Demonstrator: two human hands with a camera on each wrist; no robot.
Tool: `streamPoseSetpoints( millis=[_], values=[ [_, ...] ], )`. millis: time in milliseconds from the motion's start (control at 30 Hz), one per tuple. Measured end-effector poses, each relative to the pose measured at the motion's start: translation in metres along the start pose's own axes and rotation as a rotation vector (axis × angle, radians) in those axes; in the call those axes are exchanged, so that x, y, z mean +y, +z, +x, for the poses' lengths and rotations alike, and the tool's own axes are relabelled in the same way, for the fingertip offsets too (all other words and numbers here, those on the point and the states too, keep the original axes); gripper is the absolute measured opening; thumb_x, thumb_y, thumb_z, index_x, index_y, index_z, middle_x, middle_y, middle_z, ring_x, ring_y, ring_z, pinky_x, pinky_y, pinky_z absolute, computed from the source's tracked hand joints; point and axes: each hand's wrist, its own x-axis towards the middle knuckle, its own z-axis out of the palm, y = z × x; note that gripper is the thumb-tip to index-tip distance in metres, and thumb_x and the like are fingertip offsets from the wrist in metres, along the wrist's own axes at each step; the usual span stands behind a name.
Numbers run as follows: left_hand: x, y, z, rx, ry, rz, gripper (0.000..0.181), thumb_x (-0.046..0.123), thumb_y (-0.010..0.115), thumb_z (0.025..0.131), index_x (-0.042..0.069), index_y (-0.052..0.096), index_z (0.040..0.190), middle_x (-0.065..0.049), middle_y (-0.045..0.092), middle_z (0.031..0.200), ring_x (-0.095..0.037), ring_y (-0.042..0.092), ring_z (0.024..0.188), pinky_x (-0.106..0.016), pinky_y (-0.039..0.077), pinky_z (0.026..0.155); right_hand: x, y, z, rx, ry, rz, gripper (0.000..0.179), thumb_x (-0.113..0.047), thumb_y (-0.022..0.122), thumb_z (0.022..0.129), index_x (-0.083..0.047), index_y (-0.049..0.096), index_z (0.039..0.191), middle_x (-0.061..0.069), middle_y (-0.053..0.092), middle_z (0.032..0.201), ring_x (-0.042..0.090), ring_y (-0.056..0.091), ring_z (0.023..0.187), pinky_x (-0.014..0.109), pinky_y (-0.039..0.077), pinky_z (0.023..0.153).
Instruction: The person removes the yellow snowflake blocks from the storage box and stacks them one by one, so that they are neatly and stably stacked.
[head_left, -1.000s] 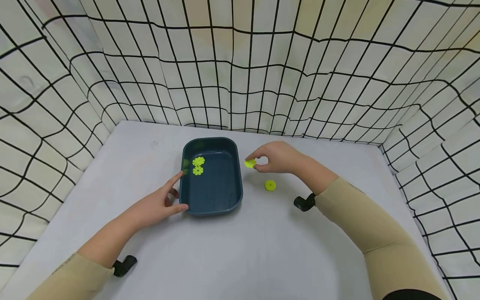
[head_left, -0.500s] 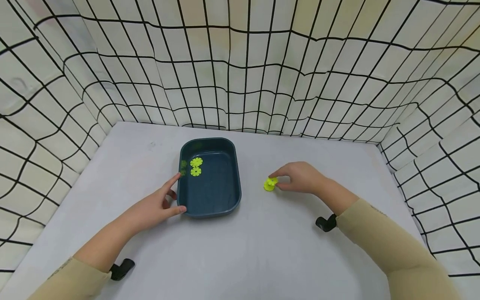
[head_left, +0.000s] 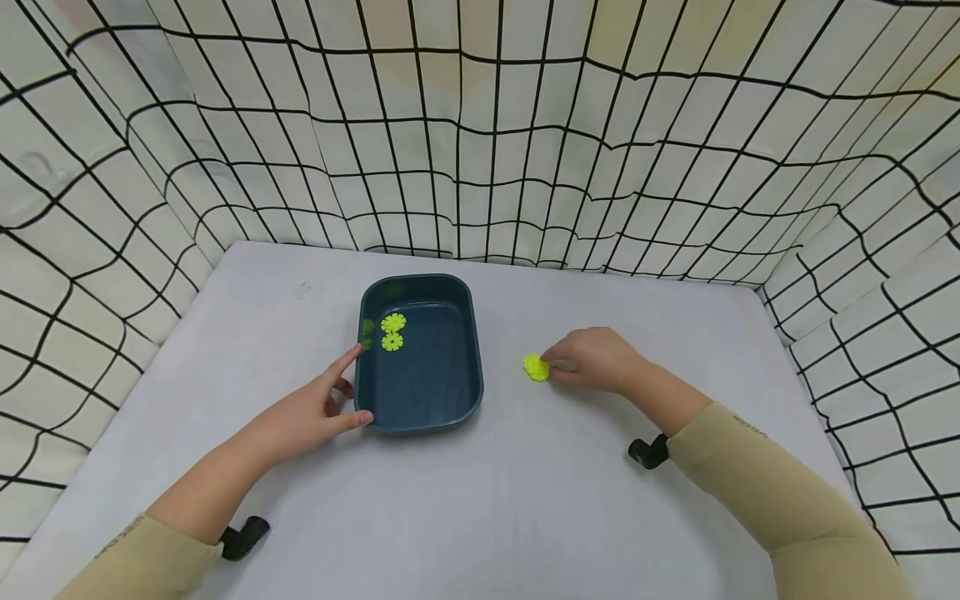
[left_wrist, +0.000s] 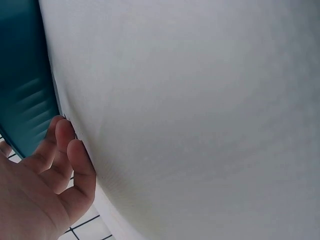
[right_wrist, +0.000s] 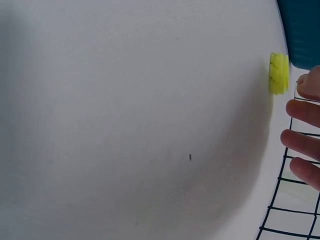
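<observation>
A small stack of yellow notched discs (head_left: 536, 367) sits on the table. My right hand (head_left: 596, 360) is beside it, fingertips right at its right edge in the head view. In the right wrist view, the fingers (right_wrist: 305, 142) extend just above the stack, with a small gap showing. My left hand (head_left: 303, 417) rests against the left side of the dark blue-green tray (head_left: 427, 392), index fingertip and thumb spread along the rim. The left wrist view shows its fingers (left_wrist: 65, 150) loosely bent by the tray wall (left_wrist: 25, 85). Two yellow notched discs (head_left: 392, 332) lie inside the tray.
A white-covered table (head_left: 465, 508) carries everything. Black netting (head_left: 495, 133) over pale cloth rises behind the table and on both sides. Black wrist devices sit at the left cuff (head_left: 244, 537) and right cuff (head_left: 649, 452).
My right hand has moved right and toward me, carrying a yellow disc from near the tray onto the other yellow piece, and has let it go there. The left hand stays at the tray.
</observation>
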Motion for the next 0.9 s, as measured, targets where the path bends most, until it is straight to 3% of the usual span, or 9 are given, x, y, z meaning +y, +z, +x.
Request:
streamPoseSetpoints(
  millis=[200, 367, 633, 900],
  values=[
    [0.0, 0.0, 0.0, 0.002, 0.0, 0.006, 0.104, 0.057, 0.068, 0.088, 0.028, -0.001, 0.161, -0.015, 0.054, 0.123, -0.017, 0.057, 0.082, -0.034, 0.045, 0.067, 0.0, -0.001, 0.0, 0.021, 0.007, -0.017, 0.018, -0.027, 0.069, 0.091, -0.021, 0.077, 0.105, -0.006, 0.073, 0.104, 0.014, 0.068, 0.098, 0.035, 0.054, 0.08],
    [-0.001, 0.0, 0.0, 0.01, -0.006, 0.012, 0.105, 0.057, 0.069, 0.087, 0.028, 0.0, 0.161, -0.015, 0.055, 0.122, -0.017, 0.056, 0.083, -0.034, 0.044, 0.067, 0.0, -0.004, 0.005, 0.014, 0.03, 0.032, 0.019, -0.026, 0.068, 0.091, -0.021, 0.076, 0.108, -0.006, 0.071, 0.106, 0.015, 0.067, 0.102, 0.036, 0.053, 0.084],
    [-0.001, 0.0, 0.001, 0.006, -0.007, -0.001, 0.105, 0.057, 0.069, 0.087, 0.029, 0.0, 0.161, -0.014, 0.055, 0.122, -0.017, 0.056, 0.081, -0.034, 0.044, 0.067, 0.0, -0.011, 0.033, -0.141, 0.133, 0.214, 0.025, -0.028, 0.069, 0.093, -0.021, 0.074, 0.117, -0.006, 0.069, 0.114, 0.016, 0.062, 0.106, 0.038, 0.049, 0.091],
    [0.0, 0.0, 0.002, 0.006, -0.008, -0.002, 0.105, 0.058, 0.069, 0.086, 0.028, 0.001, 0.161, -0.015, 0.055, 0.121, -0.018, 0.055, 0.081, -0.034, 0.044, 0.066, 0.006, -0.009, 0.063, -0.284, 0.189, 0.339, 0.025, -0.025, 0.072, 0.093, -0.02, 0.074, 0.117, -0.007, 0.066, 0.105, 0.013, 0.058, 0.096, 0.032, 0.048, 0.086]
  ],
)
